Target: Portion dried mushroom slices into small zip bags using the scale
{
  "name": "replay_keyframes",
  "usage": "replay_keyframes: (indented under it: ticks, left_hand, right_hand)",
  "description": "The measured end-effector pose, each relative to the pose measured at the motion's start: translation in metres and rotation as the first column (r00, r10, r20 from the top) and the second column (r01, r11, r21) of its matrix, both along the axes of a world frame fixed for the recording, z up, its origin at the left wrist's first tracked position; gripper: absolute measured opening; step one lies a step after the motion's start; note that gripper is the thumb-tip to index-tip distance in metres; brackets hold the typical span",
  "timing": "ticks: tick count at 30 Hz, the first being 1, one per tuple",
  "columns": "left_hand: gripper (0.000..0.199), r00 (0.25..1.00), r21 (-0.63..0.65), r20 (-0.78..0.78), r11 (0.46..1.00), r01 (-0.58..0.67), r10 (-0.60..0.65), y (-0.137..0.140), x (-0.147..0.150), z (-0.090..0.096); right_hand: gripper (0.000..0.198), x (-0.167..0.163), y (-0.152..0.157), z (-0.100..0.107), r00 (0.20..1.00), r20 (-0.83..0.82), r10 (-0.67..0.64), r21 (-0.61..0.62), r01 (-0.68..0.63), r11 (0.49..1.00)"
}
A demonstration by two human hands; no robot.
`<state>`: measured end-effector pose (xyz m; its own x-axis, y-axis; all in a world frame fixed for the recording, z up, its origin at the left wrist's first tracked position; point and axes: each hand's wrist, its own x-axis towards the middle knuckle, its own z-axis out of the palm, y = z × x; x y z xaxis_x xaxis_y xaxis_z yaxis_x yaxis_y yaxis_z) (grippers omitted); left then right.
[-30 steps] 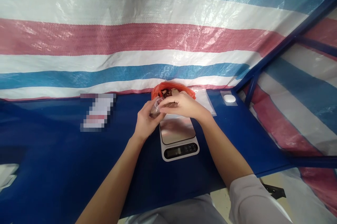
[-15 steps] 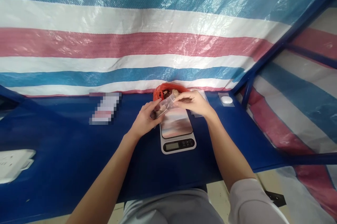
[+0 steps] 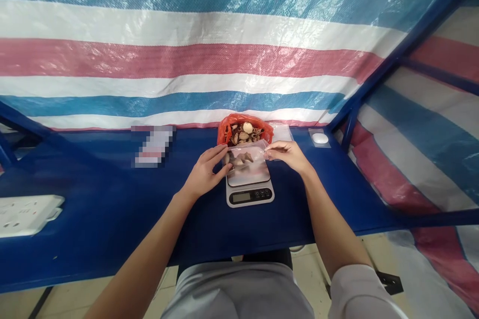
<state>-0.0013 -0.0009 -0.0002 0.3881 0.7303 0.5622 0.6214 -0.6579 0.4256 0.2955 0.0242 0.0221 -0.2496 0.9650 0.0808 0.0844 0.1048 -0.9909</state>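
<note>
A clear plastic bag (image 3: 250,161) with several brown dried pieces in it is spread over the plate of a white kitchen scale (image 3: 251,197). My left hand (image 3: 202,173) grips the bag's left side between thumb and fingers. At the upper right corner, my right hand (image 3: 291,155) pinches the bag's edge. Just behind the scale sits an open red plastic bag (image 3: 268,132), filled with brown dried pieces (image 3: 243,137) and one pale round piece (image 3: 247,127). The scale's display is too dark to read.
Flat clear bags (image 3: 281,133) lie right of the red bag. A white round item (image 3: 320,138) rests on a small clear bag farther right. On the left are a blurred-out item (image 3: 154,147) and a white power strip (image 3: 28,215). Striped sheeting (image 3: 187,59) hangs behind the blue table (image 3: 130,209).
The clear bag, bunched and tilted between my hands before, now lies spread flatter over the scale. My right hand has moved right and slightly down, uncovering the red bag's contents.
</note>
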Motion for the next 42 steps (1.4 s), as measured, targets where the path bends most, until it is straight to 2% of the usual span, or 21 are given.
replay_keyframes:
  ticks: [3,9,17,20,22,24,26,28,30,33,37,42]
  left_hand:
    - [0.049,0.999,-0.003,-0.042,1.000,0.013,-0.013,-0.001,0.004,-0.002]
    - [0.052,0.994,-0.022,-0.096,0.998,0.051,-0.053,0.006,0.014,0.000]
    - [0.052,0.992,-0.048,-0.116,0.998,0.043,-0.049,0.011,0.012,0.003]
    - [0.050,0.995,-0.037,-0.094,0.999,-0.018,0.015,0.010,0.003,0.004]
    - [0.049,0.994,-0.045,-0.073,0.996,-0.080,0.077,0.008,-0.005,0.003]
    - [0.049,0.988,-0.063,-0.074,0.988,-0.143,0.139,0.005,-0.015,0.000]
    - [0.050,0.975,-0.083,-0.114,0.977,-0.198,0.188,0.001,-0.025,-0.005]
    - [0.053,0.956,-0.106,-0.187,0.963,-0.247,0.225,-0.004,-0.033,-0.011]
    - [0.057,0.932,-0.126,-0.268,0.950,-0.284,0.243,-0.008,-0.038,-0.016]
    - [0.061,0.898,-0.129,-0.357,0.938,-0.321,0.258,-0.012,-0.040,-0.020]
    - [0.062,0.872,-0.141,-0.415,0.928,-0.344,0.260,-0.012,-0.037,-0.022]
    - [0.062,0.857,-0.147,-0.445,0.922,-0.358,0.262,-0.011,-0.035,-0.023]
  right_hand:
    - [0.041,0.000,0.002,0.000,0.999,0.031,-0.044,-0.052,0.045,0.998]
    - [0.045,0.001,0.003,0.002,0.988,0.106,-0.114,-0.078,0.122,0.989]
    - [0.045,0.012,-0.001,-0.005,0.978,0.186,-0.099,-0.046,0.109,0.993]
    - [0.043,0.020,-0.003,-0.005,0.960,0.220,-0.171,0.025,0.170,0.985]
    - [0.039,0.027,-0.006,-0.005,0.920,0.279,-0.276,0.151,0.242,0.959]
    - [0.033,0.033,-0.011,-0.006,0.846,0.381,-0.374,0.325,0.256,0.910]
    - [0.029,0.037,-0.015,-0.009,0.758,0.496,-0.423,0.467,0.178,0.866]
    - [0.029,0.038,-0.019,-0.017,0.666,0.598,-0.445,0.542,0.073,0.837]
    - [0.032,0.039,-0.021,-0.028,0.580,0.673,-0.459,0.569,-0.010,0.822]
    - [0.040,0.041,-0.022,-0.047,0.502,0.748,-0.434,0.550,-0.102,0.829]
    - [0.046,0.041,-0.024,-0.060,0.461,0.789,-0.406,0.507,-0.116,0.854]
    - [0.048,0.039,-0.026,-0.059,0.434,0.813,-0.388,0.472,-0.103,0.875]
